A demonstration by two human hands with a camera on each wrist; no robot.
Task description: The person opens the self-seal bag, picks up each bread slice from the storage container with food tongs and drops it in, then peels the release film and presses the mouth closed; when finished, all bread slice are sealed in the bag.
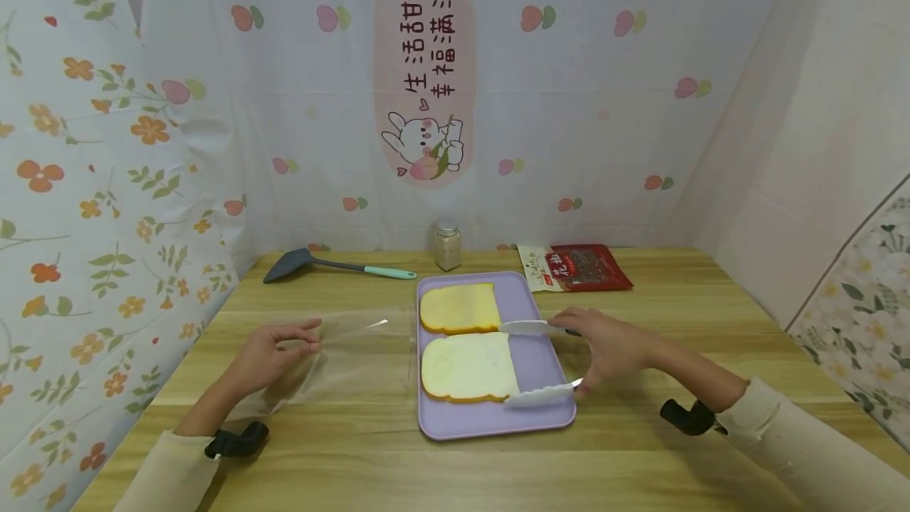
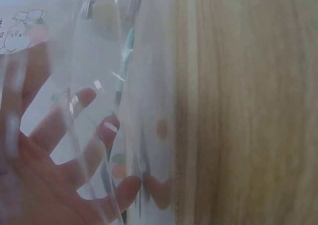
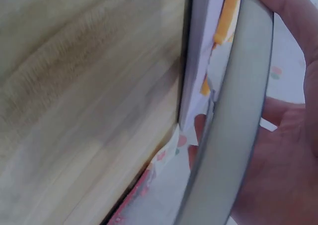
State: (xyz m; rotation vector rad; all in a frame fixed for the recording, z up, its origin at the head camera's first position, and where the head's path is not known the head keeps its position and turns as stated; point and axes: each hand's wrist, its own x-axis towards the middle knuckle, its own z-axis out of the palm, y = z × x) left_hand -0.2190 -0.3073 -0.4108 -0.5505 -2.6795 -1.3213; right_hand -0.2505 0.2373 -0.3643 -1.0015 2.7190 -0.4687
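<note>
My right hand (image 1: 607, 342) grips a pair of tongs with white scalloped tips (image 1: 542, 396), whose arms are spread wide. In the head view the tips straddle the right end of the near bread slice (image 1: 469, 368), one overlapping each long side. The far bread slice (image 1: 460, 307) lies beside it on a lilac tray (image 1: 529, 299). A thick pale tong arm (image 3: 243, 86) crosses the right wrist view, against the palm. My left hand (image 1: 273, 352) touches a clear plastic bag (image 1: 366, 354) left of the tray. Its fingers (image 2: 87, 158) are spread, seen through the film.
Behind the tray stand a small glass jar with a metal lid (image 1: 447, 247) and a red-and-white spice packet (image 1: 579, 267) lying flat. A dark spatula with a mint handle (image 1: 337, 265) lies at the back left. Patterned cloth (image 1: 306, 101) hangs behind the wooden table (image 1: 498, 472).
</note>
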